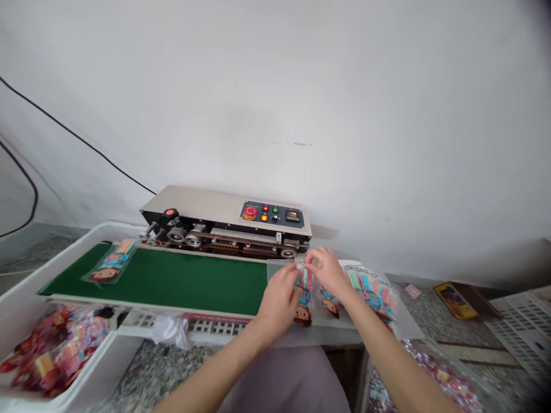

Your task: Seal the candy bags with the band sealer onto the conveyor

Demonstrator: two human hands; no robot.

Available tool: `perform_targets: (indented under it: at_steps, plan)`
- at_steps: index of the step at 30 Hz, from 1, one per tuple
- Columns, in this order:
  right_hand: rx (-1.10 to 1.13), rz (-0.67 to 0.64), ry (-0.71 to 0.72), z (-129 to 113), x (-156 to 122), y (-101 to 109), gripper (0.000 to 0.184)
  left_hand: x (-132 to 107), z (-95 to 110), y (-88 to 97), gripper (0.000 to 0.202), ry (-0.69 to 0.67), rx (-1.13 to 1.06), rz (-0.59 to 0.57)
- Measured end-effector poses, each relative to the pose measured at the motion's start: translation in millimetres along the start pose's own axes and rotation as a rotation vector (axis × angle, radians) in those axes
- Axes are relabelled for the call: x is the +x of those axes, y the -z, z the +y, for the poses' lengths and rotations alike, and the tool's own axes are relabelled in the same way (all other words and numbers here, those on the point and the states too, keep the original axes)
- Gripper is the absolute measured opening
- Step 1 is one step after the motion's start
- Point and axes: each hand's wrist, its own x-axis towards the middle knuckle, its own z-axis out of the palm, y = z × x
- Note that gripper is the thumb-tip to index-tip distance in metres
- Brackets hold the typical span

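Note:
My left hand (280, 298) and my right hand (326, 271) meet at the top end of a clear plastic bag (303, 307). Fingers of both hands are closed on its upper edge. Inside the bag are colourful sticks and a cartoon-face card. Just right of it, partly under my right wrist, lies a similar bag (330, 306). Several more filled bags (371, 292) overlap farther right on a white sheet. To the left runs the green conveyor belt (193, 281) of a band sealing machine (198, 206). One filled bag (112, 263) rests near the belt's far left end.
A control panel (273, 215) with a red stop button faces me. A white bin (92, 367) at lower left holds many packed bags (54, 350). At lower right is a pile of small shiny pieces (443, 376). A yellow box (455, 301) and white crate (519, 327) stand on the floor.

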Motion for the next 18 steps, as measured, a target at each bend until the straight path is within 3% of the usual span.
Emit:
perform_targets:
  at_steps: [2, 3, 5, 8, 10, 15, 18]
  plan:
    - [0.165, -0.023, 0.074, -6.1, -6.8, 9.6, 0.007, 9.0, 4.0, 6.3, 0.039, 0.119, -0.216, 0.149]
    - [0.281, -0.05, 0.103, -8.6, -9.9, 13.4, 0.006, 14.0, 5.6, 8.5, 0.033, 0.168, -0.328, 0.167]
    - [0.523, -0.096, 0.122, -12.3, -15.2, 18.3, 0.006, 23.4, 7.6, 10.7, 0.016, 0.236, -0.5, 0.144]
    - [0.714, -0.091, 0.068, -14.5, -20.4, 20.4, 0.012, 32.1, 8.1, 8.8, 0.02, 0.261, -0.567, 0.124]
    - [0.661, -0.088, 0.043, -14.5, -21.8, 21.0, 0.015, 33.0, 7.6, 5.0, 0.021, 0.257, -0.55, 0.114]
    - [0.173, 0.004, 0.017, -5.3, -13.7, 22.2, 0.013, 20.0, 5.8, -3.1, 0.021, 0.231, -0.393, 0.169]
    - [0.074, 0.016, -0.03, 6.1, 2.1, 16.4, 0.018, 10.7, 1.9, -6.0, 0.034, -0.053, -0.005, 0.03]
